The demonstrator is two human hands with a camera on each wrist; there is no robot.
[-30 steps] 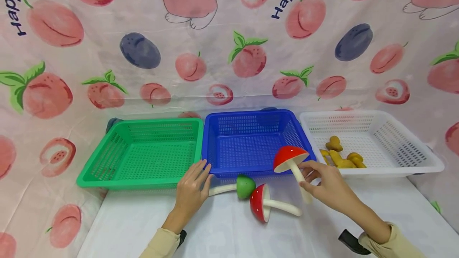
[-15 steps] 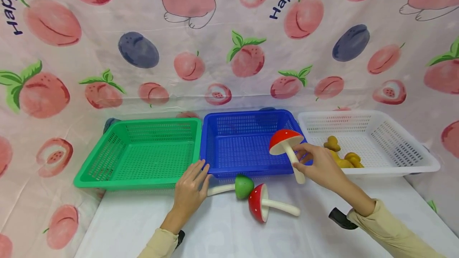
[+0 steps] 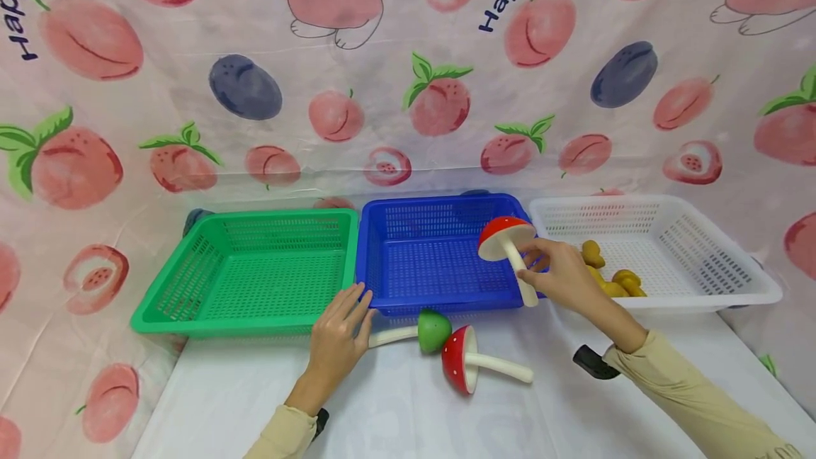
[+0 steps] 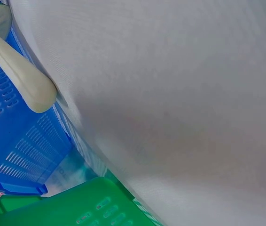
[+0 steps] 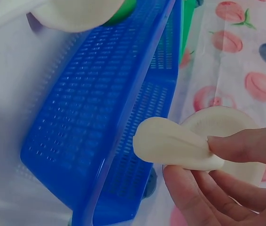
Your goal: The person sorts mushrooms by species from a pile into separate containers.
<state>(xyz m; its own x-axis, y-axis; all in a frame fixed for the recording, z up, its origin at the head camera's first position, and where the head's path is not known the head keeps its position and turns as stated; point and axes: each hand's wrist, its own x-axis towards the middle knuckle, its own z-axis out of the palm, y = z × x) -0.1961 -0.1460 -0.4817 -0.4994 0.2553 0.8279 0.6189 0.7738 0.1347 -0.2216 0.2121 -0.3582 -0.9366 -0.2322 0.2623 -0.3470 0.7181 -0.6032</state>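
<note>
My right hand (image 3: 564, 275) pinches a toy mushroom with a red cap (image 3: 499, 236) by its pale stem, held above the right front of the blue basket (image 3: 421, 305). In the right wrist view thumb and fingers grip that stem (image 5: 166, 141). Relaxed, the left hand (image 3: 340, 337) lies at the front rims of the green basket (image 3: 280, 214) and the blue one. Beside it on the table is a green-capped toy mushroom (image 3: 434, 331), its stem end partly behind the hand. Touching or nearly touching the green cap, another red-capped mushroom (image 3: 455, 360) lies sideways.
At the right stands a white basket (image 3: 701, 301) holding several yellow-brown toy mushrooms (image 3: 627, 280), partly hidden by the right hand. All three baskets stand in a row before a fruit-printed cloth (image 3: 382, 112). A white cloth (image 3: 408, 416) covers the table.
My right hand has lifted the red-capped mushroom up and forward, from the blue basket's front right corner to over the basket. The left hand has stayed in place.
</note>
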